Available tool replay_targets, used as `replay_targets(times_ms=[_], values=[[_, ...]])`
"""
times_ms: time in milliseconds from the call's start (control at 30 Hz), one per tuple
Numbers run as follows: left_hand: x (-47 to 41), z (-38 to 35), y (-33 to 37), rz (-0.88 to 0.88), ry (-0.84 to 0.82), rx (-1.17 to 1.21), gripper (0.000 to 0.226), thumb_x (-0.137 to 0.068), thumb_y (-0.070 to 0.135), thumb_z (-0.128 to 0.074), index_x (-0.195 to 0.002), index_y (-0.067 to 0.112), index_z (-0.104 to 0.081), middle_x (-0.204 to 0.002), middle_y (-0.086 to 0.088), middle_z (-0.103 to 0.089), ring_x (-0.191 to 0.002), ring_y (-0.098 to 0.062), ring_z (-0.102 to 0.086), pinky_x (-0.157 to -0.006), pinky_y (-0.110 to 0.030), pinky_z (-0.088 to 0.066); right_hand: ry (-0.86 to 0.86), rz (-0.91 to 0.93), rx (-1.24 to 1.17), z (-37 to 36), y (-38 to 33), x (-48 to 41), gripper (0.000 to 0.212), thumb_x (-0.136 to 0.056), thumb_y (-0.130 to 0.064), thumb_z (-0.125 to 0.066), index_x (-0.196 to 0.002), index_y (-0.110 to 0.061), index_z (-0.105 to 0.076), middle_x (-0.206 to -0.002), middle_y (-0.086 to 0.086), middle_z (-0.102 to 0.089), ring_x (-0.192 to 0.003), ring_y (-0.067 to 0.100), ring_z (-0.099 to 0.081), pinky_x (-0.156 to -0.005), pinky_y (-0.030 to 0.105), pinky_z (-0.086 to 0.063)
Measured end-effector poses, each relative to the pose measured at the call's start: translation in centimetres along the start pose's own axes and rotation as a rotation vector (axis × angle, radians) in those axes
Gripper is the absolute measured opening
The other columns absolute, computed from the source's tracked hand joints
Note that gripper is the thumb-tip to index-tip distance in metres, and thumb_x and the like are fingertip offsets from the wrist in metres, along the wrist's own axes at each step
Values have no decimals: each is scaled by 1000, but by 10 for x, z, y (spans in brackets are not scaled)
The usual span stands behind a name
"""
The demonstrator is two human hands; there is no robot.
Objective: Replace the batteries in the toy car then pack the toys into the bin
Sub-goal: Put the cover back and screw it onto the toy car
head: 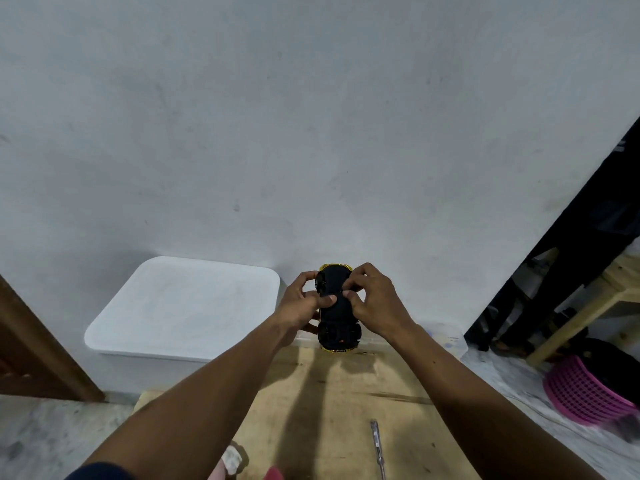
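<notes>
nearest: screwdriver lies loose on the wooden table, below and slightly right of the toy car, well apart from it. pink basket sits on the floor, far right of the car.

car is held up off the table in both hands, belly up. black underside faces the camera, yellow body shows only at the two ends.

left hand wraps the car's left flank: fingers curled round the far end, thumb pressed flat across the mid-underside. right hand is on the car's right flank: fingers bent and bunched, tips pinching or pressing at the mid-underside beside the left thumb. looks like battery cover work. can't tell if the cover is on or off, and no batteries are visible.

handling guess: light, rigid hollow plastic. smooth shell, so a bit slippery. wheels and trim are the weak bits. grip the flanks between the axles, not the wheels.

beyond and left of the car: white bin, lid on, against the wall. packing looks not yet started.
</notes>
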State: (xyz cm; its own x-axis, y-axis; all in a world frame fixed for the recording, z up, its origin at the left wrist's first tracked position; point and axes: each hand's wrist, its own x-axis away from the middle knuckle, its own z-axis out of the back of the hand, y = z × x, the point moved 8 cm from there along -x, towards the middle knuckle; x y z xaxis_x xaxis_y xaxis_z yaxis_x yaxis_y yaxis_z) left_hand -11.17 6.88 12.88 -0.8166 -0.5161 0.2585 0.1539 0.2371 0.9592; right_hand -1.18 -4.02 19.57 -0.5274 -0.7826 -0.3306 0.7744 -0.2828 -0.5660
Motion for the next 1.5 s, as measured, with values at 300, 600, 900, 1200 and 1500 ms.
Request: replay_targets(times_ms=[300,600,900,1200,1500], values=[[-1,1,0,-6,-20,-19,47,-86,11,-73,-124,30,-53,-104,-15,-74,-77,-28,-69,-68,-43,-61,-23,-58,16,-5,4,-2,10,-87,-14,-68,-82,-21,-63,-98,-10,-52,-84,13,-61,-75,22,-48],[1,6,-3,22,-38,-20,46,-87,12,-72,-124,31,-53,-96,-9,-75,-76,-27,-71,-67,-40,-60,-71,-53,-27,-11,5,-1,10,-88,-11,-67,-94,-18,-70,-103,-5,-55,-87,15,-62,-76,21,-49],[1,6,-2,25,-41,-20,46,-88,13,-72,-125,30,-52,-104,-12,-75,-77,-27,-71,-66,-40,-60,-84,-36,0,-11,4,-1,7,-89,-16,-67,-96,-18,-66,-104,-5,-55,-86,16,-62,-73,18,-46],[-1,4,-2,15,-28,-16,45,-88,11,-72,-123,31,-52,-95,-8,-74,-75,-27,-69,-64,-39,-60,-59,-41,78,-12,6,-5,1,-91,-18,-64,-90,-18,-64,-101,-6,-54,-88,16,-59,-76,25,-45],[-2,8,-13,23,4,-61,47,-90,13,-69,-127,32,-47,-99,-14,-69,-78,-28,-69,-69,-46,-60,296,-245,-264,2,49,38,18,-91,-28,-69,-109,-28,-67,-103,-14,-63,-75,5,-65,-67,20,-53]])
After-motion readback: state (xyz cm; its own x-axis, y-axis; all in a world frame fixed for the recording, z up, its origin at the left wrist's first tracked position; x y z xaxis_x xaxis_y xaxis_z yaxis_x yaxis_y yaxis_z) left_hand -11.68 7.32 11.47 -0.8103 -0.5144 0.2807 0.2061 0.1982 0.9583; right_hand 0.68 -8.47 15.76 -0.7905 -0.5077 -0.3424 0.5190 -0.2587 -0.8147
